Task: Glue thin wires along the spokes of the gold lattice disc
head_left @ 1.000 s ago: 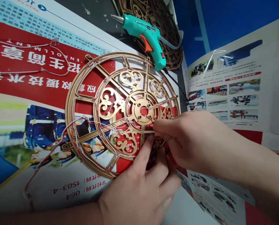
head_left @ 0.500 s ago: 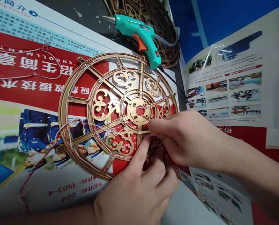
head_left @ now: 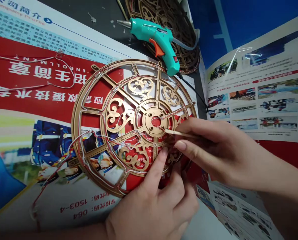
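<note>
A round gold openwork wheel with scroll ornaments lies flat on printed posters. Thin wire runs along its spokes and rim, and red and white wires trail off its lower left. My right hand pinches a thin pale stick whose tip rests beside the wheel's hub. My left hand sits below it, forefinger stretched out and pressing on the wheel's lower spoke, the other fingers curled.
A teal hot glue gun with an orange trigger lies at the top, its black cord running right. It rests on a dark openwork wheel. Red and white posters cover the surface. More printed sheets lie at right.
My right hand has raised the stick's tip from the lower spoke up to the hub. My left forefinger stays on the spoke. The view has shifted slightly.
</note>
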`<state>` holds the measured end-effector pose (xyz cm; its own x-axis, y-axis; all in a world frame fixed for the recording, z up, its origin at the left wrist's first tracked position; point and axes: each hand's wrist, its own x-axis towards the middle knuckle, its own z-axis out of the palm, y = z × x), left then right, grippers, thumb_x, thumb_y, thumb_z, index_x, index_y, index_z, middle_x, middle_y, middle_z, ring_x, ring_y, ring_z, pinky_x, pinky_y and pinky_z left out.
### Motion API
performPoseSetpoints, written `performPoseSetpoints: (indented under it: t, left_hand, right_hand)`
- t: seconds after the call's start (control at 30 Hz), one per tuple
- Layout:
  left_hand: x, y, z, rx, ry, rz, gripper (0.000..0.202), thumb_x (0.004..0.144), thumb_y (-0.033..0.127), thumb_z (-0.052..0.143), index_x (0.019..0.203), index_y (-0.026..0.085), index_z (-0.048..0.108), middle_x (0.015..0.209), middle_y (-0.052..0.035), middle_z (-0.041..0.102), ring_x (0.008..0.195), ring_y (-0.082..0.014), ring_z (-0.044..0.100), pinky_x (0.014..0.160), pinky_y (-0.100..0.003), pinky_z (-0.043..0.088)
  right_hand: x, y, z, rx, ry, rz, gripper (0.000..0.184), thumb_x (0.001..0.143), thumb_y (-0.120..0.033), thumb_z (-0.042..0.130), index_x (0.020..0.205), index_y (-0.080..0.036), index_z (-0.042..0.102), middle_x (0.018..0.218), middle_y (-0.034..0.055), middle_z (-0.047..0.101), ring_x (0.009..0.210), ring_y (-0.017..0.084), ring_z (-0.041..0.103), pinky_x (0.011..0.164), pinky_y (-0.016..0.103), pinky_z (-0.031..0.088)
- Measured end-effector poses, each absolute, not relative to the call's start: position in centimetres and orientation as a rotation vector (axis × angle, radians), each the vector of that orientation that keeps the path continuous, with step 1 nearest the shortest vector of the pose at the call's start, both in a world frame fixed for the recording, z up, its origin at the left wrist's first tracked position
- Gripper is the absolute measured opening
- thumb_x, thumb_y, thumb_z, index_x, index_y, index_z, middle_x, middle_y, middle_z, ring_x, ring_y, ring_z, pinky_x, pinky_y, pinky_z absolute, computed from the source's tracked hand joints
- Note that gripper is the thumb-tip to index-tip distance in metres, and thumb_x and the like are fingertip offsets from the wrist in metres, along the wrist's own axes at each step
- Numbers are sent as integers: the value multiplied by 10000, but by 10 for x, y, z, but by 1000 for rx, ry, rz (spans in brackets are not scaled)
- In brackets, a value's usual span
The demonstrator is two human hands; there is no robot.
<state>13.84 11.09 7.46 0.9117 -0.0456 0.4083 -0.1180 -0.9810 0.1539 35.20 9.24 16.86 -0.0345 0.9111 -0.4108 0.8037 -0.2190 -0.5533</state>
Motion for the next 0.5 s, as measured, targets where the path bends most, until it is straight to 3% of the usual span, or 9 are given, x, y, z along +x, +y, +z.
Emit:
performPoseSetpoints:
  t: [0.1,0.23,0.3,0.4,0.5]
  left_hand:
    - [140,111,76,2921,-84,628,497,1157,290,344,1439,364,747,1434,56,716,1321,-283,624,1164,-624,391]
    - [141,109,76,2929,-54,654,517,1171,298,322,1438,456,736,1373,92,733,1338,-286,609,1151,-662,397]
    - [141,104,74,2937,-44,606,533,1178,313,298,1458,519,702,1396,109,717,1388,-289,578,1200,-692,378]
    - [141,92,71,2929,30,507,507,1178,380,306,1481,589,654,1590,140,601,1579,-345,413,1307,-766,262]
    - [141,84,71,2915,41,487,471,1163,431,353,1508,575,639,1706,139,493,1675,-414,258,1342,-829,178]
  right_hand:
    - [340,90,167,-2053,-1808,1105,117,1004,-294,669,938,-198,661,711,-39,621,596,80,516,526,224,408]
    - [322,93,158,-2105,-1883,931,190,964,-276,635,794,-193,628,646,-32,597,562,79,502,512,233,381]
    - [315,96,156,-2155,-1916,857,196,968,-300,613,807,-195,651,653,-20,624,559,90,521,506,239,380]
    - [310,98,157,-2188,-1995,764,170,957,-305,604,869,-204,711,662,-14,655,540,96,536,492,236,381]
    - [307,99,160,-2216,-2075,637,153,944,-278,604,925,-217,744,696,-4,696,546,109,575,495,236,388]
